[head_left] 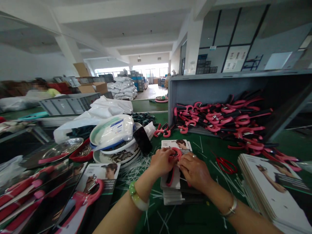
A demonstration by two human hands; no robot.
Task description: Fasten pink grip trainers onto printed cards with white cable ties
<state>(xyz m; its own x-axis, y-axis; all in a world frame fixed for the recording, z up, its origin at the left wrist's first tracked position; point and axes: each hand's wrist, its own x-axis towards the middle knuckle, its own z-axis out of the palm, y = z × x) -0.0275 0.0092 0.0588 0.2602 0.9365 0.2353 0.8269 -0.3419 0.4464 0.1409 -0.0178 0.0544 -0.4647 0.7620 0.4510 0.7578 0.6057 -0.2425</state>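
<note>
A pink-and-black hand grip exerciser (175,152) lies on a printed backing card (173,143), at the top of a small stack in front of me. My left hand (162,161) has its fingers closed on the pink head of the exerciser. My right hand (194,169) pinches close beside it from the other side, fingers together; any thin tie between the fingertips is hidden. One handle of the exerciser slants down under my hands. Thin white plastic ties (134,170) are scattered on the green table around the stack.
A grey crate (174,94) tipped on its side spills loose hand grips (219,117). At right stand red-handled scissors (226,165) and a tall stack of cards (275,191). Carded grips (83,201) lie at left, near basins (97,156) and a phone (143,140). A person (44,88) is far left.
</note>
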